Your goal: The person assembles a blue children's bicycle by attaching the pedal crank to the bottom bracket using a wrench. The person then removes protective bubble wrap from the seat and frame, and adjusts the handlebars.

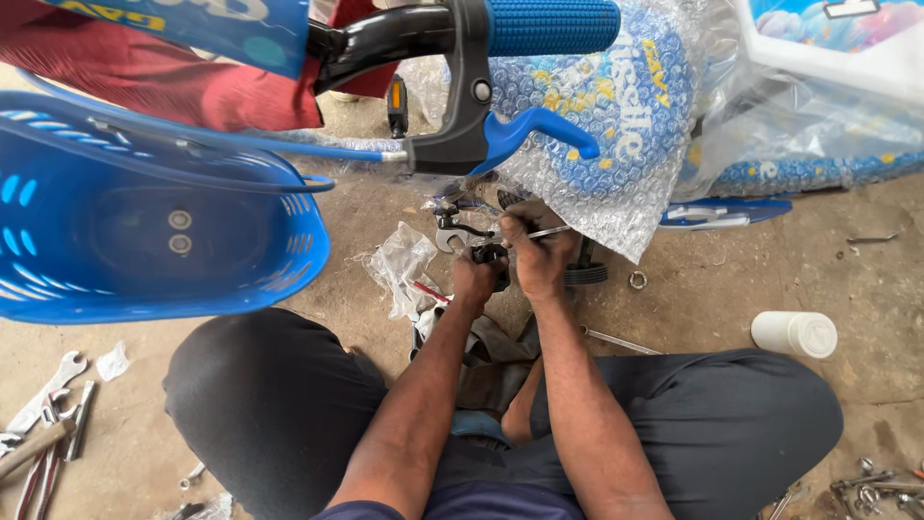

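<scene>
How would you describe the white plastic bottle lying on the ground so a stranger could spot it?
Start at the person's dark-trousered right knee, on the right of the view. Just beyond it on the bare concrete floor lies the white cylindrical plastic bottle, on its side. It is the only smooth white cylinder there; its neighbours are small metal tools and a nut.

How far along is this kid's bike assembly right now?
Looks done: the blue basket, handlebar grip and brake lever are fitted. In hand: the left hand grips a small dark part low on the bike while the right hand works a slim metal tool on it. Seemingly left: bubble wrap covers the frame, and spanners and a loose nut lie on the floor.
</scene>
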{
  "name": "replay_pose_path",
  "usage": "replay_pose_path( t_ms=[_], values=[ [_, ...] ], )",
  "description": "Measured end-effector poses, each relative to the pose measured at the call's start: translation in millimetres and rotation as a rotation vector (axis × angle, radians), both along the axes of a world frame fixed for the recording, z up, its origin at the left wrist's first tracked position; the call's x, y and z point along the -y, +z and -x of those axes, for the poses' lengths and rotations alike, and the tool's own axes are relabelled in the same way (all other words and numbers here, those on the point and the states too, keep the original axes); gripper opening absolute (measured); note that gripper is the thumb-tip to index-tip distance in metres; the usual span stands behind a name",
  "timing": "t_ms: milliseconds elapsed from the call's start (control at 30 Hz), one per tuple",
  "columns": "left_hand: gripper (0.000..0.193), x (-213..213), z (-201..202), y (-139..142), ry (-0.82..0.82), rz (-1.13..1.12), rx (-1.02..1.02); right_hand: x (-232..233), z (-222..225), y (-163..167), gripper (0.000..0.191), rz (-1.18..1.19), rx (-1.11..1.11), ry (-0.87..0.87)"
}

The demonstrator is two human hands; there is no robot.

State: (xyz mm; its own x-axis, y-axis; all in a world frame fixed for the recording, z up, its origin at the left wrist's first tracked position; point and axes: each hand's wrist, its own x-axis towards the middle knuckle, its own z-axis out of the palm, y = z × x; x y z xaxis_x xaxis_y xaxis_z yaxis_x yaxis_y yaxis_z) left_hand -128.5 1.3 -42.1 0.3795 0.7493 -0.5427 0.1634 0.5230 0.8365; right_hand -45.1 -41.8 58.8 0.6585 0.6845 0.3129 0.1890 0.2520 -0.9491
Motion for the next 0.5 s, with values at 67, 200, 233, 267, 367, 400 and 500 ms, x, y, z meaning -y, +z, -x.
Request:
replay_pose_path(
  t_ms=[67,200,233,267,367,400,500],
  values=[
    [0.041,-0.4,2.0,3.4,-0.020,-0.051,0.022,-5.5,7.7,4.6,0.022,0.010,0.070,0.002],
    [0.045,-1.3,3.9,9.3,-0.033,0.034,-0.044,-12.8,10.6,20.3,0.026,0.016,0.133,0.000],
    [0.046,-1.8,4.8,10.8,-0.066,0.033,-0.099,-13.1,9.2,24.7,0.030,0.033,0.093,0.016],
    [0.048,-2.4,5.4,12.1,-0.101,0.033,-0.155,-13.0,7.8,28.5,0.033,0.053,0.053,0.031],
    [0.062,-3.9,7.3,14.8,-0.081,-0.111,-0.206,-11.2,3.0,33.3,0.039,0.316,0.124,0.127],
    [0.059,-3.8,7.9,15.0,-0.076,-0.063,-0.186,-10.5,1.6,32.3,0.037,0.386,0.058,0.044],
    [0.050,-3.0,8.5,14.1,-0.042,-0.003,-0.086,-10.9,-3.2,24.2,0.029,0.331,-0.200,-0.265]
  ],
)
